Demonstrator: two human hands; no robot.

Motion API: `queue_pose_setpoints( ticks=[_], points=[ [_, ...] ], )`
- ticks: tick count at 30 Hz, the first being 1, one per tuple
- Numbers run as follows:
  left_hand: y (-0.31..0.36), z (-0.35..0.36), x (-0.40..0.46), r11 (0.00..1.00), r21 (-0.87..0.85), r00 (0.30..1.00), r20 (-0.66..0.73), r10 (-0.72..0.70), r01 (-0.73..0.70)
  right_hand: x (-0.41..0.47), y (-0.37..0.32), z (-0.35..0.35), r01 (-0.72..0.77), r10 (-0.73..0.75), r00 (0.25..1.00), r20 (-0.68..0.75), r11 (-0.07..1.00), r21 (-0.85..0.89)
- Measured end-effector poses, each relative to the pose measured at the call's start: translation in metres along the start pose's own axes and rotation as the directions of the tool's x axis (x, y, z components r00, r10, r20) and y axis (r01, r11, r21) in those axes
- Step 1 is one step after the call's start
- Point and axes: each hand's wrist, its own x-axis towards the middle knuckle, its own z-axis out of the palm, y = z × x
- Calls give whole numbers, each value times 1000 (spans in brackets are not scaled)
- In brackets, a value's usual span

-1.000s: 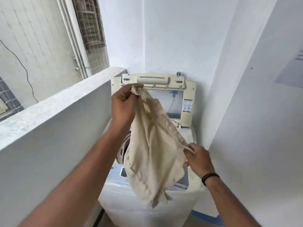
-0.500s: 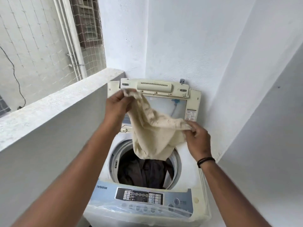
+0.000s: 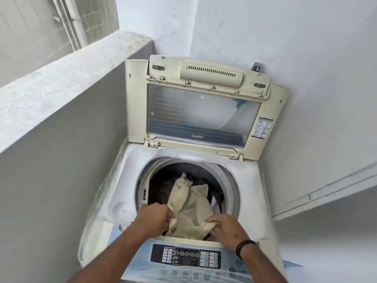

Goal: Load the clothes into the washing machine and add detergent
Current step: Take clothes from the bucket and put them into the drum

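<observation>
A white top-loading washing machine (image 3: 122, 180) stands in the corner with its lid (image 3: 204, 103) raised against the wall. A cream garment (image 3: 191, 207) lies inside the round drum opening, on top of dark clothes (image 3: 163, 193). My left hand (image 3: 155, 219) grips the garment's left edge at the drum's front rim. My right hand (image 3: 224, 225), with a black band on the wrist, pinches its right edge. No detergent is in view.
A grey parapet wall (image 3: 61, 82) runs close along the machine's left side. White walls close in behind and on the right. The control panel (image 3: 185, 256) with its buttons sits at the machine's front, just below my wrists.
Both hands have come down from chest height, carrying the cream garment into the drum. The camera has tilted down toward the machine.
</observation>
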Motion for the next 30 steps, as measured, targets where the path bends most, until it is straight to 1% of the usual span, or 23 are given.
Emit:
queue_pose_setpoints(
  ticks=[1, 2, 4, 5, 7, 9, 10, 11, 13, 15, 16, 17, 18, 19, 20, 21, 22, 24, 25, 27, 28, 29, 30],
  points=[
    [1, 5, 5, 1000, -9, 999, 15, -29, 29, 5, -3, 5, 8, -8, 1000, 3, 1000, 5],
    [1, 6, 10, 998, -25, 997, 31, -64, 65, 10, -6, 9, 13, -12, 999, -35, 1000, 19],
    [0, 3, 23, 983, -109, 988, 51, -143, 147, 25, -13, 12, 4, 7, 980, -197, 999, 53],
    [-1, -1, 30, 966, -174, 981, 46, -187, 192, 35, -15, 11, -10, 32, 955, -296, 997, 75],
    [-5, -9, 48, 913, -309, 958, -16, -286, 267, 64, -19, 7, -35, 103, 882, -459, 987, 154],
    [-11, -15, 69, 861, -401, 914, -123, -388, 312, 96, -23, 4, -22, 154, 819, -553, 971, 238],
    [-15, -15, 79, 860, -403, 902, -157, -403, 314, 109, -26, 3, -7, 153, 801, -579, 969, 247],
    [-19, -11, 92, 874, -370, 908, -149, -391, 316, 122, -26, 5, -8, 157, 804, -573, 967, 254],
    [-22, 3, 115, 914, -245, 930, -96, -354, 323, 143, -19, 16, -24, 148, 850, -506, 970, 243],
    [-23, 25, 131, 954, -123, 958, -55, -282, 274, 155, -7, 32, -9, 69, 910, -408, 989, 146],
    [-21, 37, 138, 971, -76, 973, -34, -230, 227, 160, 4, 42, 1, 19, 948, -317, 998, 62],
    [-19, 48, 143, 984, -33, 985, -17, -174, 173, 162, 13, 50, -1, -1, 984, -177, 1000, -14],
    [-17, 58, 147, 992, 3, 992, -3, -125, 125, 162, 22, 58, -12, 12, 1000, -1, 996, -88],
    [-15, 68, 149, 996, 32, 996, 9, -86, 86, 159, 27, 62, -26, 59, 981, 186, 984, -176],
    [-14, 75, 152, 997, 45, 998, 27, -61, 60, 155, 30, 64, -14, 118, 925, 361, 960, -280],
    [-14, 83, 154, 998, 42, 997, 63, -51, 49, 149, 30, 67, 9, 184, 849, 496, 932, -363],
    [-15, 88, 157, 998, 26, 992, 110, -54, 52, 145, 31, 70, 60, 215, 778, 590, 909, -412],
    [-20, 101, 162, 995, -14, 957, 274, -93, 101, 138, 27, 73, 114, 284, 654, 701, 879, -462],
    [-25, 104, 164, 992, -19, 920, 376, -111, 127, 137, 25, 72, 111, 320, 594, 738, 876, -470],
    [-34, 109, 166, 986, -19, 850, 510, -132, 164, 143, 24, 72, 79, 349, 546, 762, 883, -462],
    [-38, 111, 169, 982, -32, 831, 539, -138, 184, 145, 19, 71, 94, 320, 576, 752, 888, -449],
    [-41, 112, 171, 977, -53, 825, 547, -145, 207, 148, 17, 71, 128, 260, 658, 707, 887, -445],
    [-43, 111, 175, 971, -78, 828, 540, -151, 228, 153, 13, 71, 173, 167, 770, 616, 874, -454]
  ],
)
